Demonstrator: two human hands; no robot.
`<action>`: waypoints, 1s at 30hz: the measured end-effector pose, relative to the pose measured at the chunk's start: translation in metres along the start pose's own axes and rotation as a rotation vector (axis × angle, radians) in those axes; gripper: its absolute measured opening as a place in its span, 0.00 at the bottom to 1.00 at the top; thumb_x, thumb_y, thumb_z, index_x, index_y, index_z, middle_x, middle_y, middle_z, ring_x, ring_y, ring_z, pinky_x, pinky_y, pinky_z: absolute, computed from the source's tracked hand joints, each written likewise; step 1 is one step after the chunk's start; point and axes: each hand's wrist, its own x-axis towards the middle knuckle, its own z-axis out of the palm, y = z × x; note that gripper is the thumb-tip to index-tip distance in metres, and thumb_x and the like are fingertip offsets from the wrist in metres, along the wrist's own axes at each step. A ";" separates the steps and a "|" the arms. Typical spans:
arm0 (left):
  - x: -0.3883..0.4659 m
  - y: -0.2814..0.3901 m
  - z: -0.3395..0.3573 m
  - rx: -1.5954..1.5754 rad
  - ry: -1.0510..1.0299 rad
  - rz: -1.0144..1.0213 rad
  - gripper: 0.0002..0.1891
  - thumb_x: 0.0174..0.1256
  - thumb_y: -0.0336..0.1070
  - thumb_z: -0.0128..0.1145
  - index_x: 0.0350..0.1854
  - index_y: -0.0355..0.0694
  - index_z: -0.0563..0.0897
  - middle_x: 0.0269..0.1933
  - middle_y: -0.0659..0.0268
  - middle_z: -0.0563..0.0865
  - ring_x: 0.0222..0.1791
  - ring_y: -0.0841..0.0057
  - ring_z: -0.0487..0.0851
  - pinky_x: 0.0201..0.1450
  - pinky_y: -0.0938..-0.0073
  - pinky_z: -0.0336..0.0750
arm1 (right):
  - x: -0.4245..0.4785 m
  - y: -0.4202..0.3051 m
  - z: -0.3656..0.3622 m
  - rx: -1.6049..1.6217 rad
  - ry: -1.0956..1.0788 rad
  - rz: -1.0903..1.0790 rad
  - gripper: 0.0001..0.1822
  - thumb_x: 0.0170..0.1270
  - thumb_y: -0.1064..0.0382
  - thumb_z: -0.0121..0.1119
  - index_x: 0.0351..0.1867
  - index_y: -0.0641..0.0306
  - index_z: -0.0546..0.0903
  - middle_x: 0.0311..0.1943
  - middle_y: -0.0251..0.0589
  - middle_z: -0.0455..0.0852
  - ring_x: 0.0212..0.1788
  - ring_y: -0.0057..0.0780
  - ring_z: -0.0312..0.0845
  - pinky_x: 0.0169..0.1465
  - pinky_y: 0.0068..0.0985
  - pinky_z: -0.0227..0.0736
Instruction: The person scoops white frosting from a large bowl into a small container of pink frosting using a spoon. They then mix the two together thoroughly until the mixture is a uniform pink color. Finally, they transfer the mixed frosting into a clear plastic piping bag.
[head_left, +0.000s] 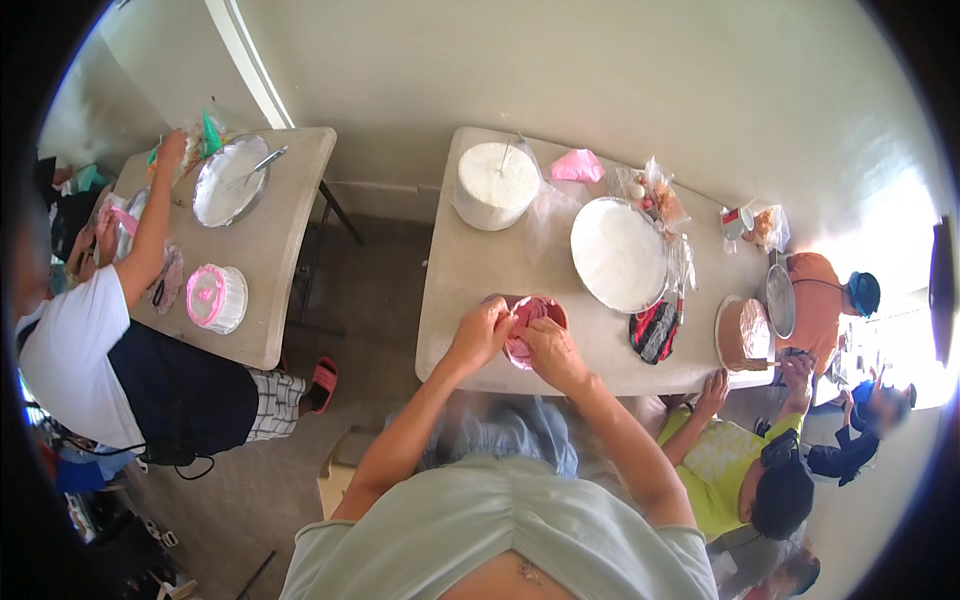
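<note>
Before me at the table's front edge is a round pink container (559, 309), with a folded pink bag (519, 351) smeared with frosting inside it. My left hand (478, 335) pinches the bag at the container's left side. Opposite it, my right hand (556, 351) has its bent fingers on the bag, knuckles up. The fingertips of both hands are partly hidden in the pink folds. Beyond them stands a tall round white-frosted cake (496, 187) with a thin stick upright in its top. To its right lies a large round pan (619, 255) with white frosting in it.
A red, black and grey cloth (652, 334) lies right of my hands, near a whisk (681, 270). Behind are a pink bag of frosting (577, 165) and a mug (738, 223). At right, a co-worker's hand (796, 371) spreads frosting on a brown cake (742, 334). Another table (247, 277) stands left.
</note>
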 end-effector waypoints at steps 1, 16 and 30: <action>0.001 -0.003 -0.001 0.003 -0.020 -0.029 0.11 0.60 0.38 0.54 0.26 0.35 0.73 0.19 0.55 0.76 0.20 0.64 0.75 0.27 0.66 0.68 | -0.006 0.012 0.001 -0.044 -0.018 -0.029 0.10 0.47 0.74 0.53 0.33 0.65 0.79 0.30 0.45 0.80 0.36 0.43 0.75 0.41 0.34 0.71; -0.003 -0.013 -0.005 -0.081 0.002 -0.148 0.12 0.61 0.37 0.54 0.24 0.34 0.71 0.16 0.61 0.74 0.16 0.72 0.72 0.23 0.70 0.66 | -0.010 -0.010 -0.003 -0.281 -0.115 0.350 0.07 0.54 0.67 0.51 0.34 0.62 0.78 0.21 0.50 0.80 0.27 0.49 0.78 0.30 0.41 0.71; -0.002 -0.007 -0.016 -0.178 -0.077 -0.230 0.13 0.64 0.38 0.52 0.24 0.35 0.71 0.17 0.67 0.74 0.18 0.84 0.74 0.22 0.79 0.69 | 0.000 -0.012 -0.007 -0.249 -0.095 0.446 0.09 0.52 0.69 0.51 0.35 0.64 0.79 0.26 0.49 0.82 0.31 0.46 0.80 0.32 0.38 0.73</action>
